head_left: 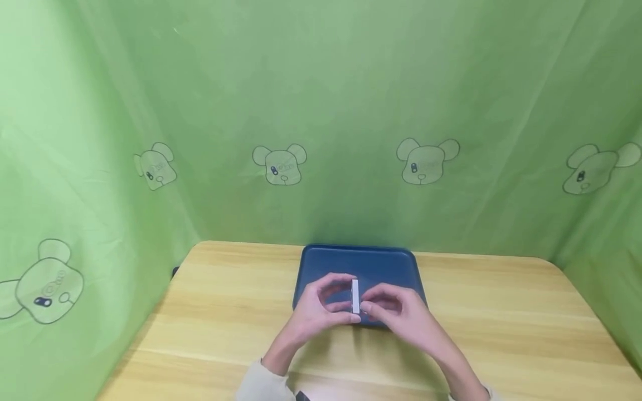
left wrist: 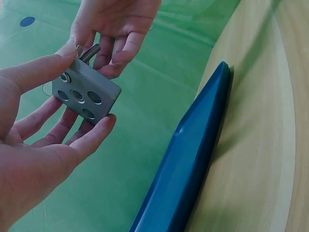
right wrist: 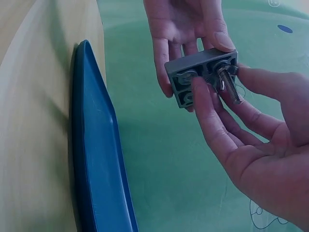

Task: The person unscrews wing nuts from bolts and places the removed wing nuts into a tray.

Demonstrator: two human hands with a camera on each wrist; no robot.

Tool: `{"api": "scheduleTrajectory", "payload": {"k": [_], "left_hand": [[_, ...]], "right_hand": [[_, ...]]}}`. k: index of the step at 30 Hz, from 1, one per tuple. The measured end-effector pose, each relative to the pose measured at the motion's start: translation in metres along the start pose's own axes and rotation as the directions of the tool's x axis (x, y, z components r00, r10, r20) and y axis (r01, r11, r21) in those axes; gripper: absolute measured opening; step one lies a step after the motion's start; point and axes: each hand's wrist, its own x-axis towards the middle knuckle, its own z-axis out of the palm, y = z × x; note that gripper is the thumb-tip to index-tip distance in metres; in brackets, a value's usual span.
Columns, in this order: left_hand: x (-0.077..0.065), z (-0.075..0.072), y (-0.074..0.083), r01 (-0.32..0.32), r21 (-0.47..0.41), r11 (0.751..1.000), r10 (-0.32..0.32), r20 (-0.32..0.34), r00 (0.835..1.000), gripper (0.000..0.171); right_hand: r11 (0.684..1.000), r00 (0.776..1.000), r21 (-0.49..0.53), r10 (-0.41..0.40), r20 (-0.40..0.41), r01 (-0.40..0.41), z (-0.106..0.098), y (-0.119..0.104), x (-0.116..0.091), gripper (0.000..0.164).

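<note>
The left hand [head_left: 318,305] is gripping the block [left wrist: 86,90] by its edges, raised off the surface [head_left: 506,312] near the tray [head_left: 358,260]. The right hand [head_left: 403,313] is touching it beside the bolt [right wrist: 229,86]; whether pinching, I cannot tell.

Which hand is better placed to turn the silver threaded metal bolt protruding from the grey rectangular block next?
Probably right: the right hand is beside the threaded bolt, on the side where it sticks out. The left hand grips the grey block by its edges, so seems better suited to steadying.

Long pale sleeves [head_left: 263,385], seemingly beige; hands [head_left: 317,307] bare.
</note>
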Motion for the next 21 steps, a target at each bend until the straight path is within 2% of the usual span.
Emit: {"api": "scheduleTrajectory", "payload": {"k": [4,7,16,21], "left_hand": [[0.0017,0.0006,-0.0003,0.008,-0.002,1.000,-0.008,0.003,1.000,0.065],[0.0021,0.0010,-0.0003,0.030,-0.012,0.999,-0.030,0.007,1.000,0.066],[0.0004,0.0022,-0.0026,0.060,-0.031,0.998,-0.060,-0.004,0.998,0.067],[-0.0003,0.0012,-0.0063,0.049,-0.040,0.998,-0.049,-0.009,0.999,0.067]], "right_hand": [[0.999,1.000,-0.016,0.030,-0.007,-0.030,-0.0027,0.0004,0.0001,0.027],[0.999,1.000,-0.047,0.021,-0.006,-0.021,-0.0037,0.0016,-0.0008,0.028],[0.997,1.000,-0.073,0.020,-0.009,-0.021,-0.0026,0.0038,-0.0024,0.024],[0.997,1.000,-0.071,0.009,-0.007,-0.009,-0.0027,0.0017,-0.0049,0.022]]}}
